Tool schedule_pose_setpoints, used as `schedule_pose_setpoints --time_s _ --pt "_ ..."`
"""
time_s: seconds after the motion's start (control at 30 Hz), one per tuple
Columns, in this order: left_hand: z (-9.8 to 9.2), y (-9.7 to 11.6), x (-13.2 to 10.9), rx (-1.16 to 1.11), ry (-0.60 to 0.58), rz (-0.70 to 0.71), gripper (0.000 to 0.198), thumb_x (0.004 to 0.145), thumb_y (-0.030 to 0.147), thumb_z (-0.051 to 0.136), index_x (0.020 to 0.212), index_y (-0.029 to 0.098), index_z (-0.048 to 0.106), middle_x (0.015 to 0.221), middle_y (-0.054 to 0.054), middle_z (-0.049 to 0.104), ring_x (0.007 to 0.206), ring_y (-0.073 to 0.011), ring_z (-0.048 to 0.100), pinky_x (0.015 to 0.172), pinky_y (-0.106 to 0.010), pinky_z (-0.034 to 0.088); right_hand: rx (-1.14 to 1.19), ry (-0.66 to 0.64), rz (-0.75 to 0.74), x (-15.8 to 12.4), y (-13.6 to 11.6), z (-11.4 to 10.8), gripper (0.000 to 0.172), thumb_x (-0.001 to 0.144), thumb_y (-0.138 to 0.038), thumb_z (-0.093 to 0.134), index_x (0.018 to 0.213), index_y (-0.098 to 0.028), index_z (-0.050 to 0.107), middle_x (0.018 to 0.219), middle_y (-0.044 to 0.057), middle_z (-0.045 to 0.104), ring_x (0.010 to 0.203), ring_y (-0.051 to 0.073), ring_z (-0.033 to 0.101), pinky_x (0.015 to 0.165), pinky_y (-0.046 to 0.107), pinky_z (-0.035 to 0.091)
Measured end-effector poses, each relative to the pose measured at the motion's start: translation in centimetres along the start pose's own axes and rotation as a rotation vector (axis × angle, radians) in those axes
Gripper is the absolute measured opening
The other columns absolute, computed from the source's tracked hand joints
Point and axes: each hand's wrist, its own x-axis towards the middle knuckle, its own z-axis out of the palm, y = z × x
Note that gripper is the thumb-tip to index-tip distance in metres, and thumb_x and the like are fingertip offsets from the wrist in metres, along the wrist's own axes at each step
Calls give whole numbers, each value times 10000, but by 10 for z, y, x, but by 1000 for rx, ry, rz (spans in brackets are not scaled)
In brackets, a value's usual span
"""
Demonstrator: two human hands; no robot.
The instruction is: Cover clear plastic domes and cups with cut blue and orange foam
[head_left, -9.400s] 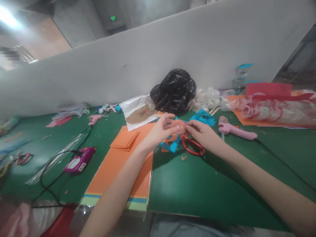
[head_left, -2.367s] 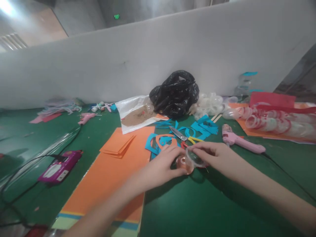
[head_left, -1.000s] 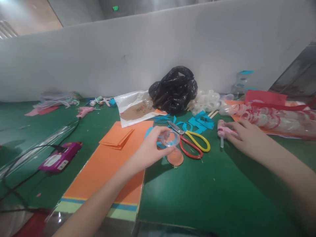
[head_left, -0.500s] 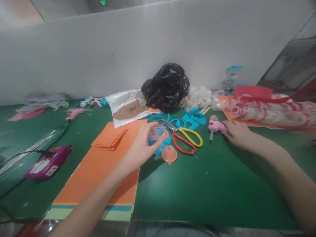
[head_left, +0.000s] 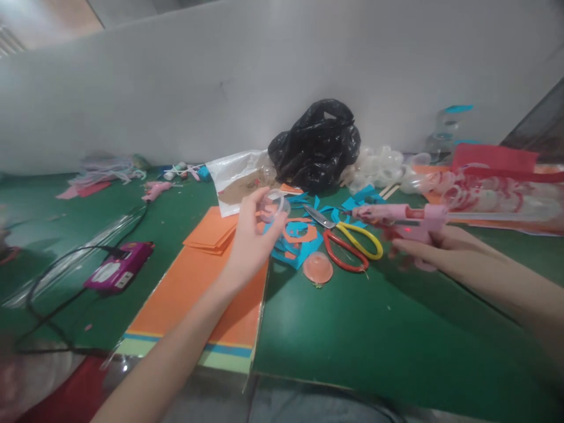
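Left hand [head_left: 249,238] had fingers half closed, pinching a clear plastic ring [head_left: 277,207]; right hand [head_left: 434,247] had fingers closed around a pink hot-glue gun [head_left: 409,218]; a translucent orange dome [head_left: 318,267] lay below the left fingertips.

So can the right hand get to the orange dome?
Probably yes. The orange dome sits on the green mat near the right hand, with only the flat scissors beside the way. But that hand holds the glue gun.

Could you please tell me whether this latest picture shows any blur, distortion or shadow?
In the head view, the wall bows from wide-angle distortion, the fingers of the right hand under the glue gun look blurred, and a soft shadow falls on the green mat.
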Motion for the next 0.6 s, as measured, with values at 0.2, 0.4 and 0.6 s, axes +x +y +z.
schedule_pose_setpoints --time_s 0.2,0.4,0.6 --pt "5 0 -3 22 -77 33 450 943 423 632 1342 265 494 1293 -90 585 1182 -226 593 956 -378 534 -18 -283 -47 -16 -7 29 557 828 -729 580 587 -228 600 579 26 579 556 164 492 557 312 429" --pt "6 1 -4 36 -130 53 438 935 375 629 1340 277 492 1352 -85 584 1139 -214 599 965 -384 522 -177 -273 -33 -17 -8 26 642 758 -840 511 526 -241 511 548 45 558 544 183 477 541 329 410" --pt "7 6 -5 28 -160 28 467 925 373 651 1347 259 485 1362 -94 585 1150 -224 609 960 -394 536 -285 -280 36 -21 -18 23 647 701 -862 466 465 -261 445 516 55 542 540 194 492 583 346 436"
